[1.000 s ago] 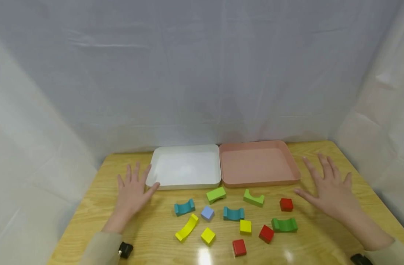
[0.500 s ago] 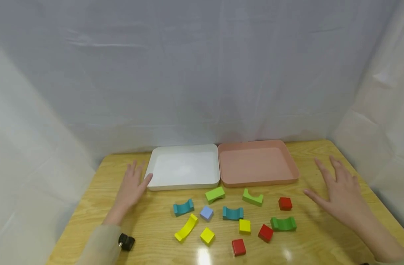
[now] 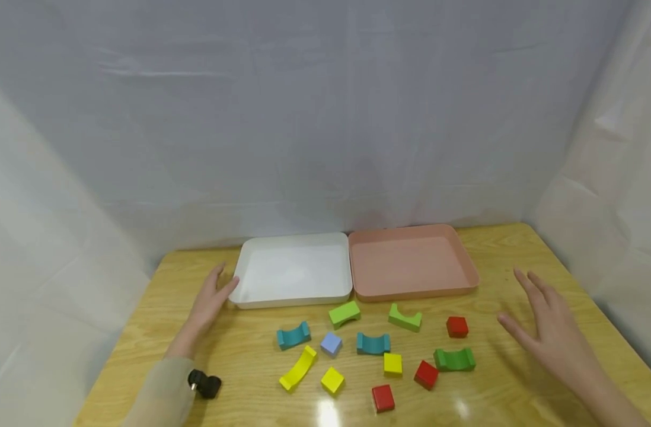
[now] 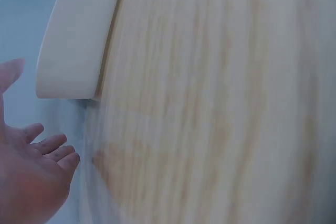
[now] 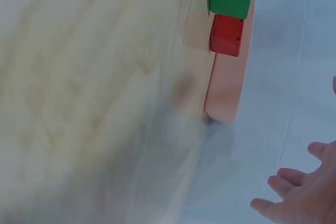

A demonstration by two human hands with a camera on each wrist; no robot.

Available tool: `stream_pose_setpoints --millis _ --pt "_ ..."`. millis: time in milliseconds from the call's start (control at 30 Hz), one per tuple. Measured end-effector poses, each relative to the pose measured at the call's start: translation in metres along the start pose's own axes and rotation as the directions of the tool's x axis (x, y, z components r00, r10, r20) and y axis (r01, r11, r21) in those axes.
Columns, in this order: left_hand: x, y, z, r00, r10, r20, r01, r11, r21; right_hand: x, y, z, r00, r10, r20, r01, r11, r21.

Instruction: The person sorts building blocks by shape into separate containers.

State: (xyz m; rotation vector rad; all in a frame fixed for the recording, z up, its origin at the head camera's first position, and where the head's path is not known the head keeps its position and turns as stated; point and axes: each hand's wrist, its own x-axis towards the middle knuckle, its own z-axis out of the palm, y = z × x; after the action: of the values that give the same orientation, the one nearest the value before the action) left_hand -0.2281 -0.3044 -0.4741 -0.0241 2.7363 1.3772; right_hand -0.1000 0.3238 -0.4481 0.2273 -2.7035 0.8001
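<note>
My left hand (image 3: 207, 303) hovers at the left end of the white tray (image 3: 293, 300), fingers relaxed and holding nothing. In the left wrist view a gap shows between its fingers and the tray wall (image 4: 79, 40). On the right, my right hand (image 3: 555, 338) is held with fingers extended, apart from every block. Nearest to it are a red cube (image 3: 457, 327) and a dark green arch block (image 3: 454, 359). Other blocks lie spread between the hands: teal arches (image 3: 373, 344), light green arches (image 3: 344, 314), a yellow arch (image 3: 299, 369), yellow cubes (image 3: 333, 381) and a blue cube (image 3: 331, 344).
A pink tray (image 3: 415, 293) stands against the white one at the back of the wooden table (image 3: 240, 379). More red cubes (image 3: 383, 398) lie near the front. Pale cloth (image 3: 325, 118) hangs behind and at both sides.
My right hand has shifted right and slightly lower. The left hand has turned, its spread fingers drawing together beside the white tray. The blocks and trays keep their arrangement.
</note>
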Motion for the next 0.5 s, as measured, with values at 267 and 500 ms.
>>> stream_pose_setpoints --millis 267,500 --pt "0.003 -0.009 0.001 0.999 0.009 -0.034 -0.014 0.990 -0.138 -0.011 0.004 0.013 1.000 0.017 -0.001 -0.017 0.991 0.135" --pt "0.006 -0.014 0.006 0.999 0.028 -0.031 -0.033 0.982 -0.184 -0.017 0.010 0.027 0.999 0.001 -0.047 0.009 0.977 0.215"
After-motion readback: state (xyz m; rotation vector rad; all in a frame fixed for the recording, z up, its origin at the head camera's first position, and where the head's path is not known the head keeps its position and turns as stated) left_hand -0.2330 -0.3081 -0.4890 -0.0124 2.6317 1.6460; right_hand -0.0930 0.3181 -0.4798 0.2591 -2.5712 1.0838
